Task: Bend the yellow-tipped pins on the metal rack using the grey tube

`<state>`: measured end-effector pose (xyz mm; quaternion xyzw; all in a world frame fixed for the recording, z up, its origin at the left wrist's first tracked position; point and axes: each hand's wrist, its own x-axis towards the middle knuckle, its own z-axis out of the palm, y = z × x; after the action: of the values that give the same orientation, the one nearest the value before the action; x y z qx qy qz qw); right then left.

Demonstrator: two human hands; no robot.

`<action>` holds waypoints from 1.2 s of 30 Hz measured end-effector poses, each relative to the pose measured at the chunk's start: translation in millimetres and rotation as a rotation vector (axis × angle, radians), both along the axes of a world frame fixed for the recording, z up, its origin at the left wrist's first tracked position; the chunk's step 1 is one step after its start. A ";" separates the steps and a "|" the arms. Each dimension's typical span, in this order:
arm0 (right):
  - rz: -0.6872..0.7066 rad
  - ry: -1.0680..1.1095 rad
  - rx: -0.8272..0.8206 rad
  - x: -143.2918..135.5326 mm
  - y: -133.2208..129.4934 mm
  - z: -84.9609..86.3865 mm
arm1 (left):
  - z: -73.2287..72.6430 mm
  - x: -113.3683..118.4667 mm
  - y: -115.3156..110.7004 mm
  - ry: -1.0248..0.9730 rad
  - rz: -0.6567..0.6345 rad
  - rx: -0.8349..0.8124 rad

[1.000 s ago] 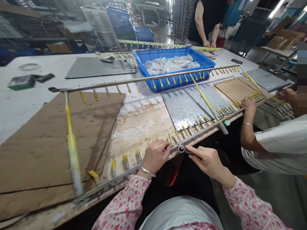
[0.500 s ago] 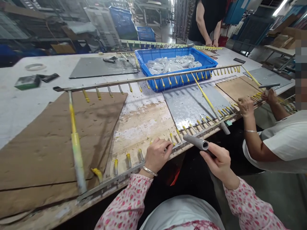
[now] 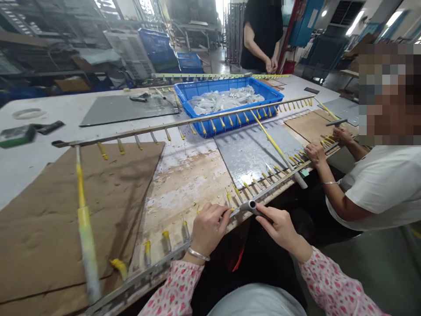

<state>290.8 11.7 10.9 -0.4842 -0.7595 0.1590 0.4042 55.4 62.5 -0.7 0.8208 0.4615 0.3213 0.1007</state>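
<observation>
No lettering, number or brand reads clearly. Pale label [image 3: 313, 18] on blue cabinet [image 3: 300, 34], background right, is too small to make out. Green-and-black box [image 3: 18, 136], counter [image 3: 29, 173] left: surface blurred.

We see a worn table [image 3: 184, 175], its pale covering rubbed through to wood near the middle. Across it we have a metal frame [image 3: 144, 130] with yellow-tipped pegs. Cardboard [image 3: 42, 228] lies at eight o'clock, a grey sheet [image 3: 226, 156] and a brown board [image 3: 299, 125] at two, a blue crate [image 3: 268, 92] at one, a white ring [image 3: 29, 113] and, we think, a blurred box [image 3: 15, 137] at ten.
</observation>
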 end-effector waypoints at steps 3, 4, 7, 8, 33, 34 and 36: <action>-0.036 0.117 -0.019 -3.9 1.8 -6.9 | 0.0 -1.7 0.8 -0.014 -0.006 0.050; -0.048 0.178 -0.014 -6.0 2.2 -6.7 | 0.0 -2.6 1.4 -0.036 -0.002 0.068; -0.088 0.321 -0.027 -15.9 4.8 -4.8 | -1.5 -6.8 5.1 -0.104 0.019 0.118; -0.104 0.354 -0.042 -20.2 6.6 -5.1 | -2.6 -8.7 7.0 -0.117 0.008 0.132; -0.081 0.675 -0.093 -59.8 13.3 -15.0 | -9.6 -18.7 -4.4 -0.231 0.051 -0.088; -0.081 0.795 -0.178 -65.0 17.6 -13.4 | -10.7 -21.9 -2.4 -0.225 0.059 -0.090; -0.126 1.086 -0.340 -70.1 28.2 -8.8 | -10.4 -26.1 2.6 -0.212 0.071 -0.118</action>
<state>220.7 39.9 2.0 -0.4358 -0.3764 0.4803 0.6616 29.4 65.1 -11.1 0.7579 0.4951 0.3820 0.1857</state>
